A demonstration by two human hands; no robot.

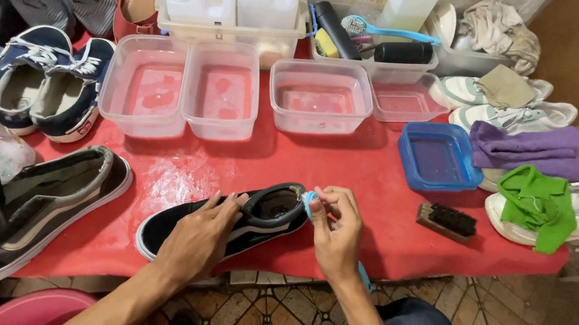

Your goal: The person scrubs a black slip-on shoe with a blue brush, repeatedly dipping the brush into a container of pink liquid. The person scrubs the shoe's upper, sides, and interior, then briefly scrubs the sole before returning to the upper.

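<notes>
A black low sneaker with a white sole [261, 221] lies on its side near the front edge of the red-covered table [378, 183]. My left hand [200, 237] rests flat on the shoe's side and holds it down. My right hand [336, 227] is closed on a small light-blue brush [309, 202], whose head touches the heel end of the shoe. A blue handle end shows below my right wrist.
Several clear plastic tubs with water [223, 95] stand in a row mid-table, a blue tub [437, 158] to their right. A wooden brush [446, 222] lies at right. More shoes [22, 210] sit at left, white sneakers and cloths [540, 200] at right, bottles at the back.
</notes>
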